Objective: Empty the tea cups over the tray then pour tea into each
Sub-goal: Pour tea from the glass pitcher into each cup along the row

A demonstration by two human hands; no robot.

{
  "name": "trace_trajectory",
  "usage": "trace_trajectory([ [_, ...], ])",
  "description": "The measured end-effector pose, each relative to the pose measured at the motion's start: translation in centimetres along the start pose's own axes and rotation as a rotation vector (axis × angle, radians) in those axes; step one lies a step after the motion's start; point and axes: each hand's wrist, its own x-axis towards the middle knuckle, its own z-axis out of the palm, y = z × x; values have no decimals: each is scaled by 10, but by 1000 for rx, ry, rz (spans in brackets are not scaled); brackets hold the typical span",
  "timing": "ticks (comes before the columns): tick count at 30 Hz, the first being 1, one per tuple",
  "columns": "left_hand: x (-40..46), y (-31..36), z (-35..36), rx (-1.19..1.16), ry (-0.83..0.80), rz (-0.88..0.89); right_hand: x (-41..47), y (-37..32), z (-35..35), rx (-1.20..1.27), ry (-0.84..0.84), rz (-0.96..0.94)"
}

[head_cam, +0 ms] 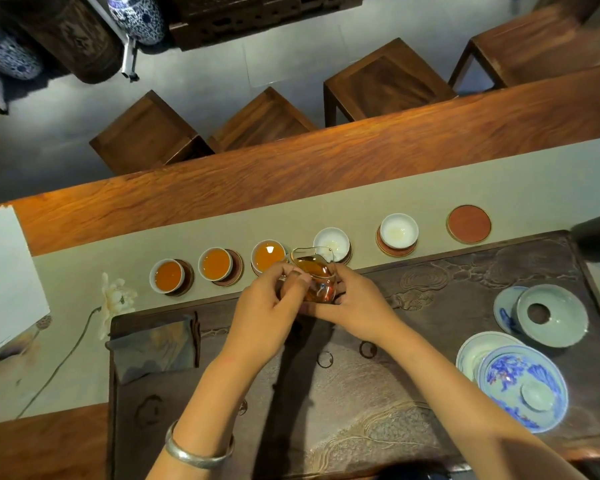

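— Where has she got the tea now?

— In the little glass pitcher (315, 278), held at the far edge of the carved wooden tray (465, 271), just in front of the row of cups. Left hand (271, 308) has fingers curled round its near side, right hand (355, 304) wraps the other side, so both are clamped on it.

— Looks delicate

— Thin clear glass, rounded belly, small spout; smooth and likely slippery if wet, probably warm too. I'd hold it by the sides near the rim, as she does, and tip gently. It's about half full of amber tea, so light enough.

— And the cups?

— Small white porcelain bowls on round reddish coasters, along the beige cloth runner (361, 199) on the desk (291, 161). The three left ones (215, 264) hold orange tea; the fourth cup (331, 242), just behind the pitcher, and the fifth cup (398, 229) look empty. One bare coaster (469, 224) sits at the end
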Motion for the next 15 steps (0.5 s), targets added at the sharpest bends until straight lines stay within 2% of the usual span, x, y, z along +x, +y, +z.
trace_trajectory([
  [15, 6, -2, -2, -32, 20, 17, 2, -3, 4, 10, -4, 22],
])
